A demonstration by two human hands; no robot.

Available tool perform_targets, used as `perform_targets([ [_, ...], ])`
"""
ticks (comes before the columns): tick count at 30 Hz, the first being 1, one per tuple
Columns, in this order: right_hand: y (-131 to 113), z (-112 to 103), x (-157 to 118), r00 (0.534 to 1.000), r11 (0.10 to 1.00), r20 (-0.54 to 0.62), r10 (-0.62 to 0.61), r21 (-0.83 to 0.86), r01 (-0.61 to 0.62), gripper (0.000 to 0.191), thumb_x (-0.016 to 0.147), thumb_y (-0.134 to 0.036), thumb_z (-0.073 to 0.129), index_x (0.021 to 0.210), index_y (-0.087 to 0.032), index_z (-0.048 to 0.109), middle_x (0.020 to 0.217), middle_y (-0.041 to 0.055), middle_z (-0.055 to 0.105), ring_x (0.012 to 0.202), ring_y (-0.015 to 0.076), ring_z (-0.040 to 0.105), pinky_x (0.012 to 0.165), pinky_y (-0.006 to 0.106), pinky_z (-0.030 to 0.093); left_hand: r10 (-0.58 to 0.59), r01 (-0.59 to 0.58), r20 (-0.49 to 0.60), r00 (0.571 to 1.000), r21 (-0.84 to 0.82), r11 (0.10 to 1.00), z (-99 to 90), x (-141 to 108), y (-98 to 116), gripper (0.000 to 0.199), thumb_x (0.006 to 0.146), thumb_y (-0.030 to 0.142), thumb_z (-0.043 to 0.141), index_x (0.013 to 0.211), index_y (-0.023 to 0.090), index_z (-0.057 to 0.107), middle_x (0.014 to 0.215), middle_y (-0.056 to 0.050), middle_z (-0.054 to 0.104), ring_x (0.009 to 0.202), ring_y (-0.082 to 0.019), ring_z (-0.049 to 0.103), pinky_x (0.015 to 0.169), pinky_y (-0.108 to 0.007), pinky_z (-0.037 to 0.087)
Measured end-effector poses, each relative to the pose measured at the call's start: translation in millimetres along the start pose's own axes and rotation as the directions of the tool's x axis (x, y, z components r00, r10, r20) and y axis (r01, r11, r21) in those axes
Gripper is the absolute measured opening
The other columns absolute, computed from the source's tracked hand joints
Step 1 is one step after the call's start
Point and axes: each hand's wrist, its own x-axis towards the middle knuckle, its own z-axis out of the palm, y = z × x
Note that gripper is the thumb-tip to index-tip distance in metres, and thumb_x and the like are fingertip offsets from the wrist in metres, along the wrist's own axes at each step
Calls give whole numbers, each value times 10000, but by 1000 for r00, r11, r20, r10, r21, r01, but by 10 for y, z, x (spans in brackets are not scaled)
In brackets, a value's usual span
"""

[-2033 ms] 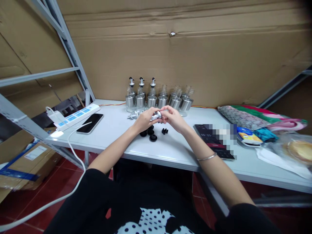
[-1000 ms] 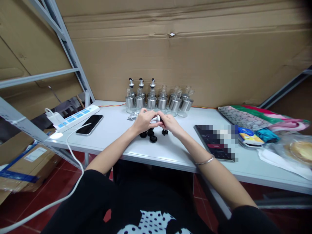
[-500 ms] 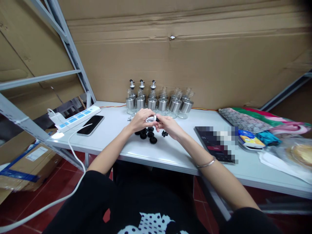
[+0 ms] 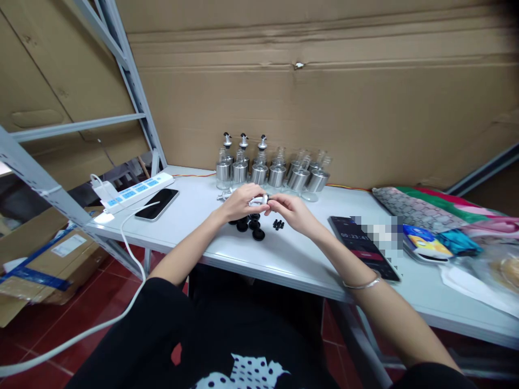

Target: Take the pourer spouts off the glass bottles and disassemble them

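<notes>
Above the table, my left hand (image 4: 244, 202) has its fingers closed round a shiny, pale pour spout (image 4: 258, 201). My right hand (image 4: 295, 213) pinches a small black part (image 4: 269, 198) at the end of that spout; the fingers hide most of it. Below the hands lie several round black stoppers (image 4: 258, 234), partly covered by the left hand. A cluster of tiny black caps (image 4: 278, 224) sits under my right hand. Beyond my left hand, more silver spouts (image 4: 224, 195) show in part.
Glass bottles with steel sleeves (image 4: 277, 175) stand in rows at the back; three carry spouts (image 4: 263, 142). A power strip (image 4: 140, 193) and a phone (image 4: 157, 204) are at left. To the right are a device showing a timer (image 4: 357, 237), packets (image 4: 425, 240) and cloth (image 4: 438, 208).
The view has shifted slightly, so the scene sits farther right. My right hand has drawn back a little from the spout, its fingertips now pinching at the end. My left hand keeps its hold.
</notes>
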Motion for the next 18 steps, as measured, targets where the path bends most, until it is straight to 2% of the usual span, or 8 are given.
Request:
perform_targets([
  [3,-15,26,29,994,984,-68,-81,-164,68,294,907,-365,426,777,-169,602,740,48,658,652,153,560,630,267,393,-40,39,-22,999,-46,998,-26,-4,-7,520,858,635,396,887,152,584,806,-59,600,796,-168,537,741,-284,408],
  [6,-23,45,145,970,932,-121,-212,-324,163,257,919,-348,423,836,-181,600,786,71,644,739,181,585,675,282,423,-137,127,-73,988,-127,984,-73,-5,-20,537,831,662,417,876,153,582,829,-51,597,790,-161,538,738,-274,410],
  [11,42,86,371,940,860,-109,-325,-447,245,228,929,-330,418,954,-186,593,899,105,642,818,212,600,710,314,460,-357,315,-113,927,-281,906,-136,-10,-68,515,793,663,455,810,159,556,739,2,535,709,-132,490,668,-246,385],
  [14,140,136,413,927,826,-101,-361,-496,268,229,933,-320,411,987,-185,589,932,114,641,837,222,602,734,336,475,-440,393,-45,897,-375,840,-140,-17,-106,477,786,630,478,713,160,514,641,30,450,626,-104,423,597,-232,346],
  [18,237,185,381,906,785,-88,-413,-540,305,218,931,-302,422,1002,-182,590,987,131,649,898,240,607,792,375,478,-468,458,113,877,-492,740,-118,0,-163,512,760,645,500,596,164,439,567,40,367,543,-81,351,531,-238,307],
])
